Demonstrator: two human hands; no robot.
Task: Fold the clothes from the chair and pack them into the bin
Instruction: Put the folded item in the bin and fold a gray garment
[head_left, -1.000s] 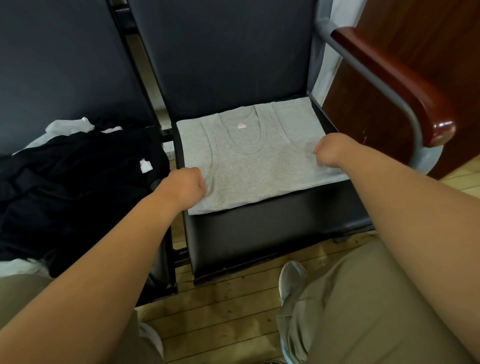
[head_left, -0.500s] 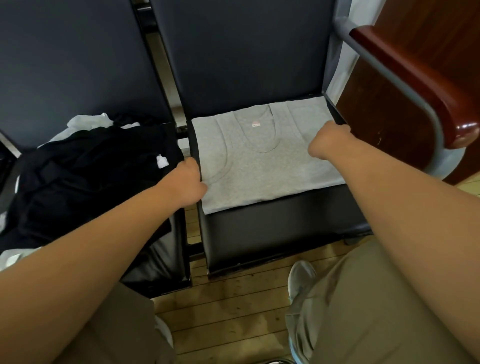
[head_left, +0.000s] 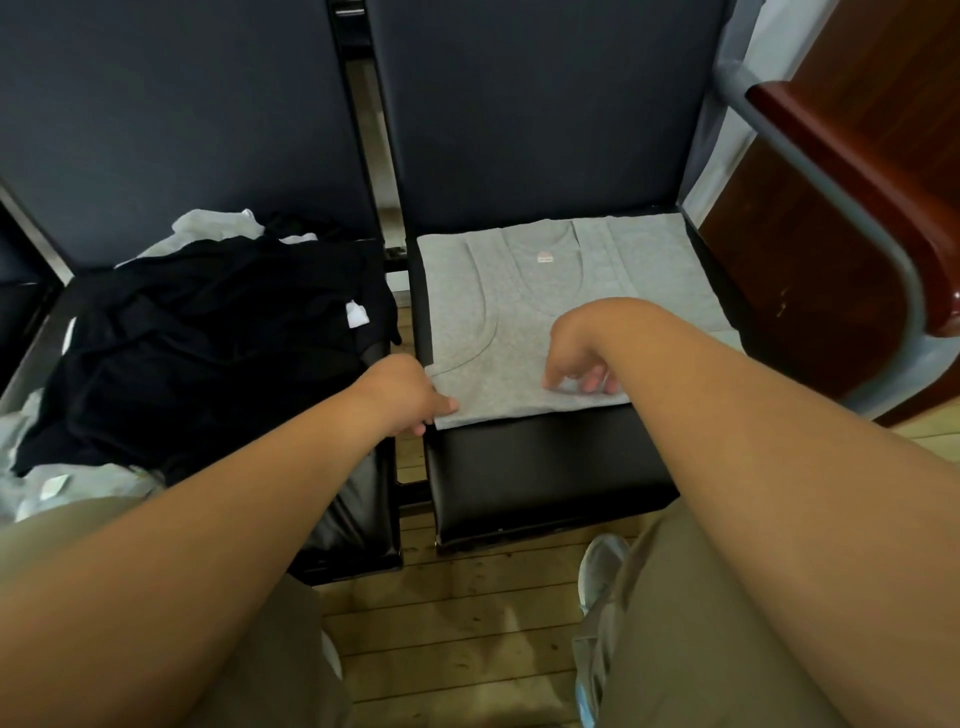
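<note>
Head view: the left hand (head_left: 410, 395) pinches the near left corner of the grey vest (head_left: 519, 322), thumb on top; the right hand (head_left: 576, 358) bends its fingers (head_left: 592, 384) onto the near hem, grip or mere touch I cannot tell. The vest lies flat on the right chair seat (head_left: 545, 467), unfolded clothes (head_left: 208, 338) heaped on the left seat (head_left: 358, 499). Folding is in hand, I judge: next, both hands must lift the near edge evenly toward the far side.
</note>
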